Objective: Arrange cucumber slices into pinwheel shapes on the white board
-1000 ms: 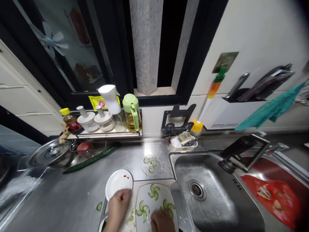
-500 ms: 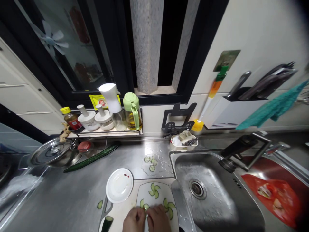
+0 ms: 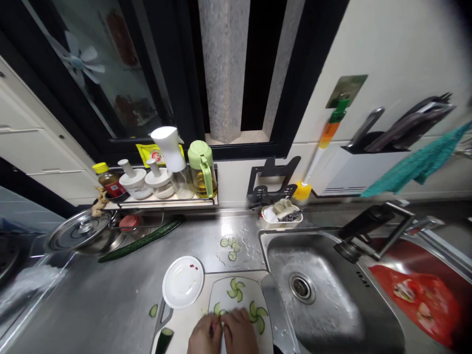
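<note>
My left hand (image 3: pixel 205 335) and my right hand (image 3: pixel 240 332) are side by side at the bottom, over a white square plate (image 3: pixel 238 287). Their fingertips meet, pinched on a small cucumber slice (image 3: pixel 221 323) that my fingers mostly hide. Cut cucumber pieces lie on the plate as pinwheels: one at the far edge (image 3: pixel 235 290), one on the right (image 3: pixel 258 315). A third group (image 3: pixel 218 309) is partly covered by my hands. The plate rests on a pale cutting board (image 3: pixel 190 319), with a cut cucumber stub (image 3: pixel 164 339) at its left.
A round white plate (image 3: pixel 179 282) with red bits overlaps the board. Loose slices (image 3: pixel 232 255) lie on the wet counter, another slice (image 3: pixel 153 310) at left. A whole cucumber (image 3: pixel 142 241) lies below the condiment shelf (image 3: pixel 173 202). The sink (image 3: pixel 324 295) is to the right.
My hands stay over the plate, with slight finger movement; the right fingers have shifted a little left and up. The slice between my fingertips is more covered. Everything else stays put.
</note>
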Available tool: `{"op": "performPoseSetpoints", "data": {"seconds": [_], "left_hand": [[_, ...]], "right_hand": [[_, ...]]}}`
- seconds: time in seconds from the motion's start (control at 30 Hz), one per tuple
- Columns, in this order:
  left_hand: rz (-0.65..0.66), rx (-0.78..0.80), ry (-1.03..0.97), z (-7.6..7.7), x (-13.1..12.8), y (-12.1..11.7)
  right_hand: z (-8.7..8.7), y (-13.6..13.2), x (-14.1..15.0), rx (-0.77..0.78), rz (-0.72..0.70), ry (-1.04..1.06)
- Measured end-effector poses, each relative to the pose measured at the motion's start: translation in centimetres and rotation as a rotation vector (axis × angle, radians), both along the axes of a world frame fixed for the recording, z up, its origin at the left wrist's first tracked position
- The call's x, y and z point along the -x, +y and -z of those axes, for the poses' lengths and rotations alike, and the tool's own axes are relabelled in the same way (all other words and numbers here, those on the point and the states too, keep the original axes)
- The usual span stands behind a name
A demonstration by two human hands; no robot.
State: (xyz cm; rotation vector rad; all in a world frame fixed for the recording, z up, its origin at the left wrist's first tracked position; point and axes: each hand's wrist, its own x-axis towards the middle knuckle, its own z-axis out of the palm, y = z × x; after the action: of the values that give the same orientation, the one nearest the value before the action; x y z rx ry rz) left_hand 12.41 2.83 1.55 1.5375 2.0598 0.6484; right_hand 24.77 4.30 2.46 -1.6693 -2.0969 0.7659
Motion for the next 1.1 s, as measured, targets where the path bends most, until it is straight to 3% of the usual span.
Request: {"op": "performPoseSetpoints", "data": {"seconds": [0.53, 0.73, 0.83, 0.97, 1.1], "left_hand": [[-0.01, -0.083, -0.051, -1.0, 0.0, 0.3], [-0.072, -0.083, -0.093, -2.6, 2.0, 1.1], [-0.017, -0.04, -0.152, -3.2, 3.0, 1.6], [0.081, -0.107, -0.2, -2.8, 2.8, 1.5], [0.125, -0.144, -0.121, -1.7, 1.7, 1.0]], "right_hand": [[-1.2, -0.1, -0.1, -0.071, 0.015, -0.024], [-0.6, -0.3, -0.9, -0.098, 0.039, -0.011], [-0.2, -0.3, -0.9, -0.092, 0.044, -0.025], [-0.1, -0.2, -0.8, -0.083, 0.024, -0.009], [-0.3, -0.1, -0.7, -0.134, 0.053, 0.001]]}}
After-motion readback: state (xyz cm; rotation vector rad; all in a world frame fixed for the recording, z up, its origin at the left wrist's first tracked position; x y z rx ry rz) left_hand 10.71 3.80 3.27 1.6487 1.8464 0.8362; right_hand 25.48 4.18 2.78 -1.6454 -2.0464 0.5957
